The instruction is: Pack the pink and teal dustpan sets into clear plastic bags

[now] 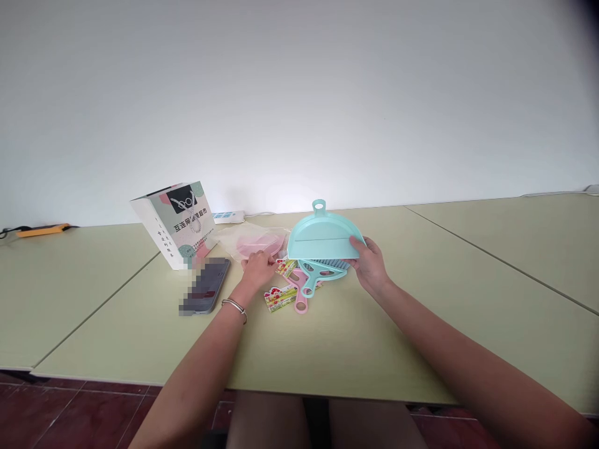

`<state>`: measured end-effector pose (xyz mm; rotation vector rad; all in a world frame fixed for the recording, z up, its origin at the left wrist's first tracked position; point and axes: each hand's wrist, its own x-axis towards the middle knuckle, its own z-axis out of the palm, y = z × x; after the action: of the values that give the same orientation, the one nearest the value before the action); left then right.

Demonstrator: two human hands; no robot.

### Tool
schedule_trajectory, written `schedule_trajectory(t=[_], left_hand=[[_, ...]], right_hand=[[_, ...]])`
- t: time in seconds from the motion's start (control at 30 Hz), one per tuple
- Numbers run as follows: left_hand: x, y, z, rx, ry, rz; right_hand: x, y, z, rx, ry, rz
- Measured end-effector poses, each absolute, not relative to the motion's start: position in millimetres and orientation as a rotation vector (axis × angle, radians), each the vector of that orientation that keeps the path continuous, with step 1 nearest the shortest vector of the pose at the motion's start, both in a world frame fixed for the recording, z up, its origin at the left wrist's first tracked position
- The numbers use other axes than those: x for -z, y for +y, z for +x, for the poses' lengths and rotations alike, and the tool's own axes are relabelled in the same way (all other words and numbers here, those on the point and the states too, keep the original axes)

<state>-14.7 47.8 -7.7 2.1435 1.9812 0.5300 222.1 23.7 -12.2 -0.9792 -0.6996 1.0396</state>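
My right hand (370, 265) grips the right edge of a mint-green dustpan (322, 236), thumb on top, holding it tilted with its ring handle pointing away from me. Under it lies a mint-green hand brush (312, 274), which partly covers a pink hand brush (301, 299). My left hand (259, 269) is closed, fingers curled together beside a printed card label (286, 267) and the near edge of a clear plastic bag (229, 236). What its fingertips hold, if anything, is hidden. A pink dustpan (259, 244) shows through the bag. Another card label (279, 300) lies nearer me.
Left of the hands, a phone (211, 285) lies in front of a paper shopping bag (185, 224). A white power strip (229, 217) sits near the wall behind. An orange object (43, 230) with a black cord rests at far left on the pale green table (449, 299).
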Motion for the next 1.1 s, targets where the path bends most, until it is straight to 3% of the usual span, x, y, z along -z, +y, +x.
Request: schedule_trajectory(t=[0.27, 0.5, 0.63, 0.77, 0.9, 1.1], left_hand=[[-9.5, 51.1, -32.8, -1.308, 1.940, 1.904], [-5.3, 52.4, -37.5, -0.789, 2.096, 2.013], [-2.7, 47.3, -27.5, -0.957, 1.987, 2.301], [0.7, 37.3, -8.5, -0.799, 1.629, 2.239], [-1.4, 27.1, 7.0, -0.953, 1.418, 1.848], [-12.3, 28.9, 3.6, -1.118, 0.967, 1.207]], right_hand=[[14.1, 25.2, 220.3, -0.955, -0.717, -1.014], [13.5, 25.1, 220.6, -0.935, -0.712, -0.997], [10.2, 24.9, 224.0, -0.876, -0.628, -0.950], [7.5, 26.6, 229.8, -0.802, -0.491, -0.891], [8.0, 24.2, 223.1, -0.843, -0.596, -0.865], [10.2, 16.2, 207.9, -1.187, -1.072, -0.914]])
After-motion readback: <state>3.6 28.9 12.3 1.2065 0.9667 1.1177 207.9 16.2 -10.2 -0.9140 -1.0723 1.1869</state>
